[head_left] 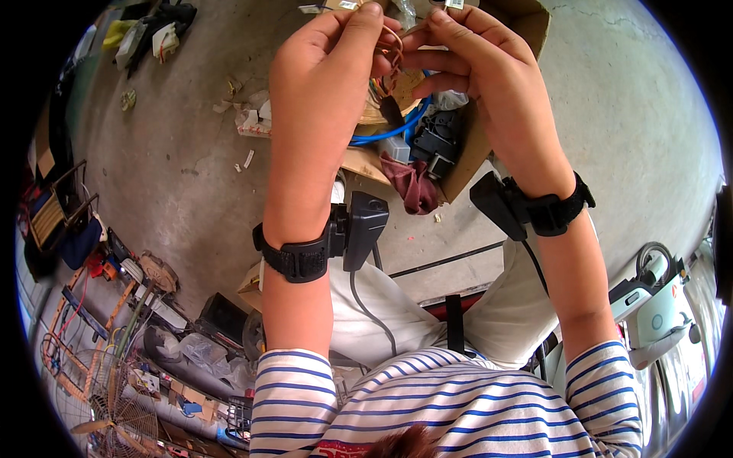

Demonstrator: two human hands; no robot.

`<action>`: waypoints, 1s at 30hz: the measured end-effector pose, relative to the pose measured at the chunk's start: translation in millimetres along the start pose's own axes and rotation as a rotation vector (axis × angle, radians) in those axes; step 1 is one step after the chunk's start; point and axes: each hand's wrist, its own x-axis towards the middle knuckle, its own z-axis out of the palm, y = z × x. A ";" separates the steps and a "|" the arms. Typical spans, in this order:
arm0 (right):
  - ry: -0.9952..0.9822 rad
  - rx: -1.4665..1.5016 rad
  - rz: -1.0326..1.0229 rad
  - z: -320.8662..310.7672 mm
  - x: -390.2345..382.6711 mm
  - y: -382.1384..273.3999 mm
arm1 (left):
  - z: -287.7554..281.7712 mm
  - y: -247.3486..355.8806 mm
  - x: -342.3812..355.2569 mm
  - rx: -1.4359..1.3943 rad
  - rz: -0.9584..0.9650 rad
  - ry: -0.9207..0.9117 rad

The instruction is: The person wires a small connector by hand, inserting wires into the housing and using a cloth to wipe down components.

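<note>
Thin wires (396,59), brown and reddish and partly twisted together, are up at 12 o'clock in the head view, between our two hands and above an open cardboard box (467,156). Our left hand (324,69), near 11 o'clock, grips the wires with thumb and bent fingers. Our right hand (492,61), at 1 o'clock, pinches a wire between thumb and pointing finger, and its lower fingers stick out toward the left hand. We can't see just where the tips press, because the fingers get in the way. The top edge of the view cuts off small white tags (455,4), so we can't tell which wire each one goes with.

The box sits from 12 to 1 o'clock, and our hands hide much of it. In it we see a blue cable (413,122), some black parts (437,137) too jumbled to name, and a dark red cloth (412,185) hanging over the near edge. A round tan thing (372,116) is mostly covered.

Around 8 o'clock, a wire fan (114,420) is bent by the lens and mixed up with clutter. Toward 4 o'clock there's a pale machine (658,317); we can't tell what it is.
</note>
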 end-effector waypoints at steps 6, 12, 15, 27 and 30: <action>-0.050 0.119 -0.022 -0.5 -1.1 -3.9 | 1.3 -1.8 -1.5 -0.278 -0.008 0.049; -0.053 0.323 0.080 -4.5 0.7 -1.7 | -4.9 -13.4 1.8 -0.722 -0.085 -0.081; -0.150 0.388 0.076 -6.2 0.5 -2.1 | -9.2 -25.5 8.0 -0.923 -0.096 -0.269; -0.179 0.432 0.109 -7.6 3.7 0.8 | -15.2 -30.4 12.6 -1.037 -0.240 -0.274; -0.032 0.265 0.042 -0.4 3.3 0.8 | -15.2 -26.4 12.1 -1.025 -0.234 -0.175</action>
